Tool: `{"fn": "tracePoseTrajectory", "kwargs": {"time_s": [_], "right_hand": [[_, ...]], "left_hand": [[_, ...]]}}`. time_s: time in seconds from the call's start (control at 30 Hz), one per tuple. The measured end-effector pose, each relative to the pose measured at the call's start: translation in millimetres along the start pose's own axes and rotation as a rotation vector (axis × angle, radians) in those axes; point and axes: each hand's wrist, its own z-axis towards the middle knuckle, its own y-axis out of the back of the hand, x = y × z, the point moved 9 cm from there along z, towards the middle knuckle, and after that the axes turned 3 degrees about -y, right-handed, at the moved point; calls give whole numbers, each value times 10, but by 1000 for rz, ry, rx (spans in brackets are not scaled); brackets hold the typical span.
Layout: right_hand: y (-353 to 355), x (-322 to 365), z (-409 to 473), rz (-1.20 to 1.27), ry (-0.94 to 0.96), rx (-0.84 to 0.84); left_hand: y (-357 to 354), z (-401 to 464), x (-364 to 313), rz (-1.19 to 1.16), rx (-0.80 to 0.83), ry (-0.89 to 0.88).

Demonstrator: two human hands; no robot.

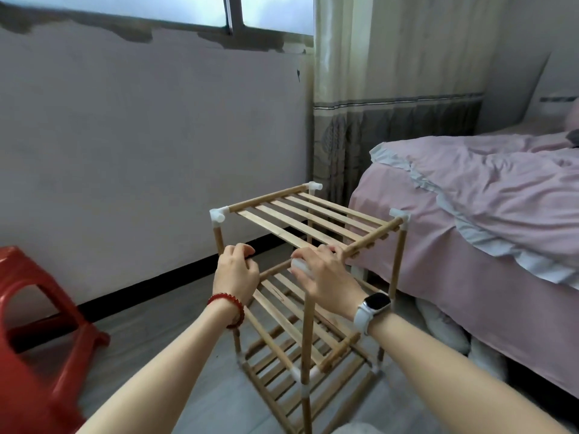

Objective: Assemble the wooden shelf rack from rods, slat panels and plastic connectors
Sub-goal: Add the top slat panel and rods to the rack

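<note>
Your right hand (326, 274) holds the white plastic connector (299, 267); your left hand (236, 270) curls on the top slat panel (307, 219). The rack (305, 311) looks light and wobbly, so hold near the corner.

A shelf rack (308, 277) is stood on the floor (194, 386) at the centre, with three slat panels stacked one above another: a top panel (308, 219), a middle panel (294, 321) and a bottom panel (300, 383). A stool (40, 333) is placed to the left of the rack, a bed (485, 220) is set just beside it on the right, and a wall (141, 120) with a window (188, 9) above and a curtain (394, 89) to the right is found behind it. At the rack's near top edge, the left hand (236, 270) is held to the left of the right hand (326, 274), which is closed over a connector (301, 267) on top of the near upright rod (307, 336).
</note>
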Motion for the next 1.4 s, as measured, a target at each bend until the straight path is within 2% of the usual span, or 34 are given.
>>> {"fn": "tracePoseTrajectory", "kwargs": {"time_s": [0.17,0.27,0.37,0.47,0.57,0.67,0.73,0.8,0.9,0.97,1.13,1.27,1.4], "right_hand": [[251,-434,-182,48,67,-22],[505,-818,-305,-99,5,-185],[719,-1082,-446,-275,-102,-306],[760,-1320,-540,-373,-262,-314],[773,-1468,-549,-476,-418,-280],[719,-1370,-473,-481,-436,-267],[600,-1148,-400,-481,-355,-222],[472,-843,-322,-357,-251,-174],[33,-358,-213,-115,-161,134],[-438,66,-183,-60,-90,348],[-1648,716,-119,-14,-25,633],[-2684,790,-66,-26,-61,743],[-3793,498,111,-21,-171,772]], "left_hand": [[-53,144,-278,333,8,-182],[-122,285,-328,468,43,-165],[-311,417,-284,594,151,-131],[-469,470,-215,555,240,-84],[-520,465,-244,523,238,-111],[-501,445,-253,490,289,-147],[-418,393,-237,398,333,-150],[-243,299,-252,291,290,-164],[74,89,-124,236,211,-191],[308,-90,276,242,197,-132],[635,-492,1487,270,180,73],[546,-805,2537,313,248,270],[107,-981,3604,304,362,492]]}}
